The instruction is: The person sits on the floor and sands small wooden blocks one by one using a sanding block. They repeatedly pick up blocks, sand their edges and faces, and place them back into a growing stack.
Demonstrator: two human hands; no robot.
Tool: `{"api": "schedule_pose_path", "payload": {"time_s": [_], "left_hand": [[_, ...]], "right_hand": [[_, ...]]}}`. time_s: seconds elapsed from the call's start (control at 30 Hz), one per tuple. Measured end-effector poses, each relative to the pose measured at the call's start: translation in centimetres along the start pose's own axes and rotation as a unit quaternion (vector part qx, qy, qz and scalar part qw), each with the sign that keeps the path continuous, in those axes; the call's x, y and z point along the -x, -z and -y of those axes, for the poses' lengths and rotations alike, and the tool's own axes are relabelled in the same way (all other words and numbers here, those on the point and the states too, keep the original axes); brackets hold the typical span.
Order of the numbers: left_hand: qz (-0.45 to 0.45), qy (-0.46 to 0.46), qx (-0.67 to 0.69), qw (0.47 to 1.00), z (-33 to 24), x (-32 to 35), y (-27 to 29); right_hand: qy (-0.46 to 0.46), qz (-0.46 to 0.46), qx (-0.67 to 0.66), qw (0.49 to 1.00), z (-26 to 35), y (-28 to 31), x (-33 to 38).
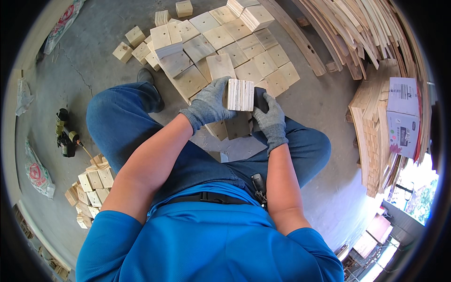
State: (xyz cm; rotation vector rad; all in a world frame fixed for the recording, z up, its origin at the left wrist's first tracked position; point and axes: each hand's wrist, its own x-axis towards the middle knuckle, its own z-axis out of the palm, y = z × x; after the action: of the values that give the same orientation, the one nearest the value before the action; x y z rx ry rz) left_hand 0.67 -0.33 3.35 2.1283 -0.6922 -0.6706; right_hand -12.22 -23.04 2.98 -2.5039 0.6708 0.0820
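My left hand (210, 101), in a grey knit glove, is closed around the side of a small layered wooden block (241, 95). The striped end of its layers faces up. Against the block's right side stands a dark, flat piece (259, 99) whose kind I cannot make out. My right hand (272, 121), also gloved in grey, grips that dark piece. Just beyond the block lies a plain wooden block (221, 66) on top of others. More wooden blocks (217, 130) show between my knees, partly hidden under my hands.
Ahead, many square wooden blocks (233, 30) cover a low platform. More blocks (96, 181) are piled at left, near a cordless tool (64, 134). Long boards (345, 28) lie at far right. A printed carton (403, 117) leans by a wood stack (369, 127).
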Motion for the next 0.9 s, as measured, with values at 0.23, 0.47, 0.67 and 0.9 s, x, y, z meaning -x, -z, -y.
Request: {"api": "schedule_pose_path", "payload": {"time_s": [0.23, 0.47, 0.67, 0.9], "left_hand": [[0.004, 0.002, 0.005, 1.0, 0.01, 0.05, 0.11], [0.009, 0.004, 0.003, 1.0, -0.03, 0.03, 0.2], [0.001, 0.0, -0.003, 1.0, 0.4, -0.08, -0.16], [0.004, 0.001, -0.007, 1.0, 0.33, -0.14, -0.14]], "right_hand": [[-0.005, 0.006, 0.008, 1.0, 0.13, -0.01, -0.07], [-0.001, 0.002, 0.009, 1.0, -0.19, -0.16, -0.09], [0.012, -0.005, 0.011, 1.0, -0.52, -0.49, -0.16], [0.01, -0.001, 0.011, 1.0, -0.62, -0.58, -0.22]]}}
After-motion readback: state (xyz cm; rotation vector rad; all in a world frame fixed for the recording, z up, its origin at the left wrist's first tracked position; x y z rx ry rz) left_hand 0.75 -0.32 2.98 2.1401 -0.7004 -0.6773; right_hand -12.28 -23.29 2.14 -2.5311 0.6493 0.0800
